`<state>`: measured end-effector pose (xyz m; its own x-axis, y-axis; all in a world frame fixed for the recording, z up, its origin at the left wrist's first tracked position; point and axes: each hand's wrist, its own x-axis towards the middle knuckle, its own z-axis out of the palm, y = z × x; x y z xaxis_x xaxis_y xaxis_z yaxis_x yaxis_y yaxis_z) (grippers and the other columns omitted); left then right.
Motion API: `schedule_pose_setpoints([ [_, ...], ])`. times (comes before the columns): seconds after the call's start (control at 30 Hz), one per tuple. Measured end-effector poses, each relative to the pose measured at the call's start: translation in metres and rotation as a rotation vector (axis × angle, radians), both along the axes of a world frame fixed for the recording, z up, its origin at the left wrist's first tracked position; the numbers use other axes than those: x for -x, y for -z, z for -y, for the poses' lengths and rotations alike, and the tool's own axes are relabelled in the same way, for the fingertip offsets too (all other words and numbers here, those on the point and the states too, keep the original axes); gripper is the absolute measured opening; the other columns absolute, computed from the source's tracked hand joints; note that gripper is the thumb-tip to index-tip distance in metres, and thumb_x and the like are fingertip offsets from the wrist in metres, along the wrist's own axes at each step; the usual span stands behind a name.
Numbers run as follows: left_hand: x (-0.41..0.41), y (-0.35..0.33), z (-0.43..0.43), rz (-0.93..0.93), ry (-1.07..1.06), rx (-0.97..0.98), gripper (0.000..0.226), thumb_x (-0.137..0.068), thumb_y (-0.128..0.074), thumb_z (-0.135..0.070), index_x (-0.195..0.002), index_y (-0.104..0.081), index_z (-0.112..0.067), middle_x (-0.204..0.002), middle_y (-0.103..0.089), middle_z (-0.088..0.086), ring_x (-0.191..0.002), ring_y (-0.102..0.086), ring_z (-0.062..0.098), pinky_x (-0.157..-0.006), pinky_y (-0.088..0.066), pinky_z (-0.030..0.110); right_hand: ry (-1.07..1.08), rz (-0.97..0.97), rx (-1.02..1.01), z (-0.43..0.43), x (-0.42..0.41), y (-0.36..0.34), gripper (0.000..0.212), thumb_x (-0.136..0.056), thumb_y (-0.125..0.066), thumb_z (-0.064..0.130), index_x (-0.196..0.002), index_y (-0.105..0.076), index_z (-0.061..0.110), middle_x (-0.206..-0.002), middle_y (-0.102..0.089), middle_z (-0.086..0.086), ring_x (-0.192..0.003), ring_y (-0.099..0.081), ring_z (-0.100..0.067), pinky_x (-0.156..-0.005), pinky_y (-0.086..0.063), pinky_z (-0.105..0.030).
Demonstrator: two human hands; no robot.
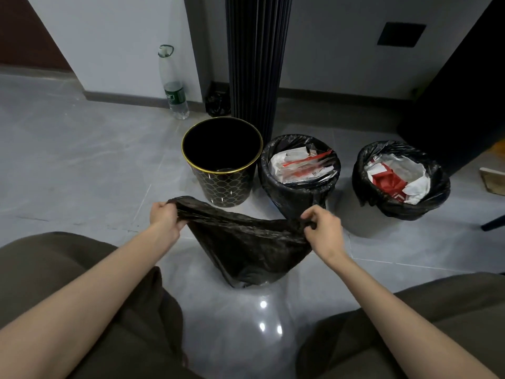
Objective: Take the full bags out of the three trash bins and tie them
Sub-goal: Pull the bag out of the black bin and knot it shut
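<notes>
A black trash bag (246,242) hung between both hands over the grey tiled floor (82,173), in the near middle of the scene, its bottom resting on or just above the tiles. The left hand (165,217) gripped the bag's left top corner, fingers curled round the gathered plastic. The right hand (323,224) pinched the right top corner, fingers bent over the edge. The mouth of the bag was pulled taut between the two grips, the body sagging to a point below. Just beyond stood three bins in a row. The left bin (222,160), black with a gold rim and a gold lattice pattern, stood unlined, its inside dark. The middle bin (299,170) carried a black liner folded over its rim and held white and red wrappers. The right bin (400,180), set a little apart, was lined likewise and held red and white paper. A clear plastic bottle (173,86) with a green label stood upright against the far wall. A small black bag (217,101) lay at the foot of a dark ribbed column (258,58).
</notes>
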<state>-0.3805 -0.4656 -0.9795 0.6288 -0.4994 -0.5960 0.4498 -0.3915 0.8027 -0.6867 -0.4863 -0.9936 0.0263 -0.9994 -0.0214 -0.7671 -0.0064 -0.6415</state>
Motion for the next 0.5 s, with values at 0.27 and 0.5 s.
schedule_pose_setpoints([
  [0.27, -0.027, 0.004, -0.011, -0.067, -0.126, 0.059, 0.013, -0.096, -0.036, 0.002, -0.093, -0.044, -0.008, -0.103, -0.053, 0.01, -0.091, -0.057, 0.025, -0.085, -0.051, 0.037, 0.295, -0.185, -0.136, -0.001, 0.019, 0.01, 0.028, -0.075, -0.052, -0.007, -0.078, -0.061, 0.02, -0.088, -0.065, -0.007, -0.074, -0.053, -0.027, -0.063, -0.041, -0.027],
  [0.5, -0.036, 0.012, -0.013, -0.158, -0.159, 0.135, 0.018, -0.097, -0.035, 0.001, -0.084, -0.045, -0.006, -0.081, -0.053, 0.006, -0.071, -0.057, 0.018, -0.084, -0.051, 0.037, 0.29, -0.289, -0.189, -0.007, 0.017, 0.027, 0.027, -0.081, -0.052, -0.007, -0.095, -0.057, 0.015, -0.114, -0.053, -0.009, -0.112, -0.044, -0.032, -0.074, -0.038, -0.033],
])
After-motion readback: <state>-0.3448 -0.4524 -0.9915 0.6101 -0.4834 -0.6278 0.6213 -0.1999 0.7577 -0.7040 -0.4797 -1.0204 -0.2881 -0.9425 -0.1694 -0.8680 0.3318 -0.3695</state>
